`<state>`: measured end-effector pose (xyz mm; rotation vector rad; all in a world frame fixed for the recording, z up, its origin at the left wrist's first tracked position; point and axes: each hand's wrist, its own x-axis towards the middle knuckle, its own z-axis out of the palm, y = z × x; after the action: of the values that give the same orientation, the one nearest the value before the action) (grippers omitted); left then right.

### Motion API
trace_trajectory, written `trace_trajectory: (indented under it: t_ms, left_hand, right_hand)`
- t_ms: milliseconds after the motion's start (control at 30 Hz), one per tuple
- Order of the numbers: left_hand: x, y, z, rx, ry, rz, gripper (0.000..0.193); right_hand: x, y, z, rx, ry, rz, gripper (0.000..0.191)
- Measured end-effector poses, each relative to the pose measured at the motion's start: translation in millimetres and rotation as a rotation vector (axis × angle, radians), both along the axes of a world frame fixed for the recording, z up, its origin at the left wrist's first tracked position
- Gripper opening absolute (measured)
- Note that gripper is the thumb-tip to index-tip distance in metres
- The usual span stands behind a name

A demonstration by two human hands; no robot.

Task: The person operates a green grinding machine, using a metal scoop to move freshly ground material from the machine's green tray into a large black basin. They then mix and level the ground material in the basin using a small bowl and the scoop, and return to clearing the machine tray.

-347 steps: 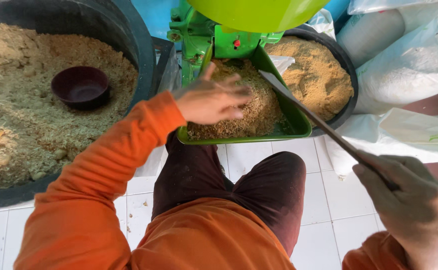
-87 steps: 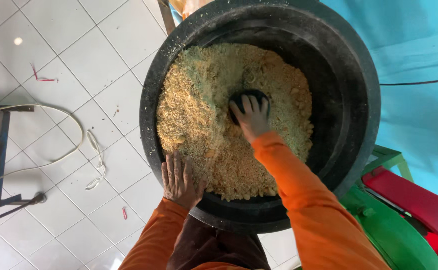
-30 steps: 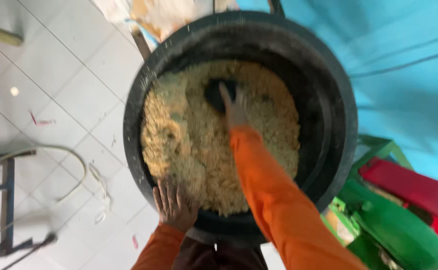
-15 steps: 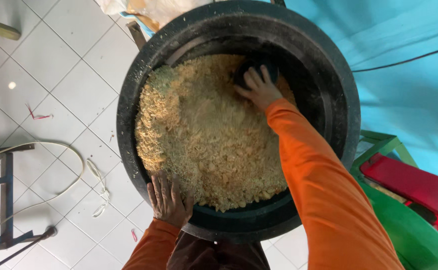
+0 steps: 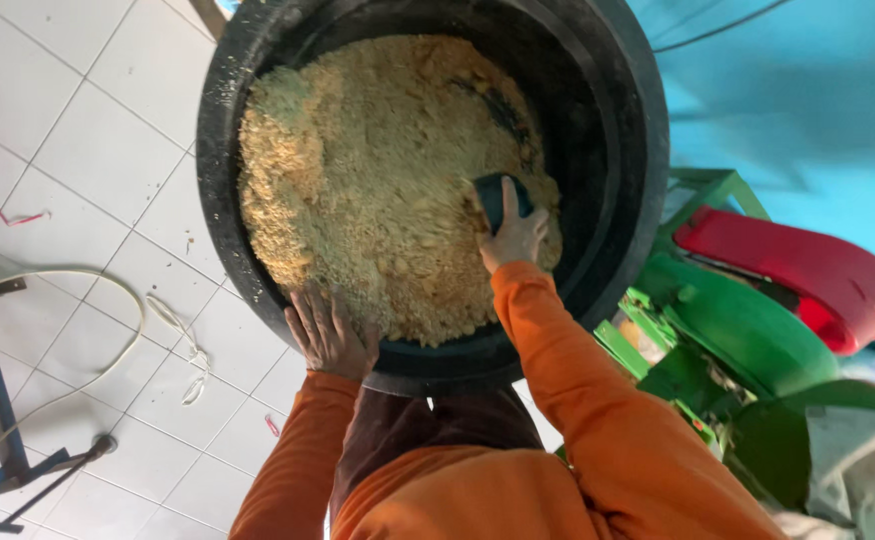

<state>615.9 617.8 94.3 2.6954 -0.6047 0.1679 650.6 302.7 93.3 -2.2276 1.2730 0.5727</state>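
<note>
So since half a sec ago my right hand dragged the small dark bowl from the tub's far side toward me, gripping it half-buried in the yellow meal, left hand flat, fingers spread on the black tub rim, so looks like a scoop's loading.

One tub; one bowl; two hands.

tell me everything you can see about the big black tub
The big black tub is round, wide and deep, of dull black plastic by its look, with a thick rolled rim. It stands on the white tiled floor, beside a green machine. Yellowish crumbly meal fills most of it, leaving bare wall at the right. The left hand rests on the near rim; the right hand presses a small dark bowl into the meal.
</note>
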Motion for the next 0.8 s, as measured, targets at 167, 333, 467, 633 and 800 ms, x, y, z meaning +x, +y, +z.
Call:
trace_trajectory:
  t_ms: [167,333,467,633,800]
  left_hand:
    - [-6,3,-2,0.022,0.035,-0.043,0.072]
    - [-13,-1,-3,0.08,0.121,-0.208,0.074]
    - [-9,-29,-6,0.225,0.542,-0.385,0.084]
    - [-21,-71,-12,0.102,0.458,-0.448,0.079]
    - [-39,-80,-23,0.165,0.429,-0.498,0.043]
  right_hand:
    - [-33,-28,30,-0.073,-0.526,0.128,0.094]
    - [-55,-65,26,-0.399,-0.386,0.678,0.105]
    - [-79,-21,12,-0.137,0.23,0.364,0.121]
    - [-115,18,3,0.006,0.062,-0.054,0.108]
    - [-121,3,-7,0.201,0.094,-0.284,0.105]
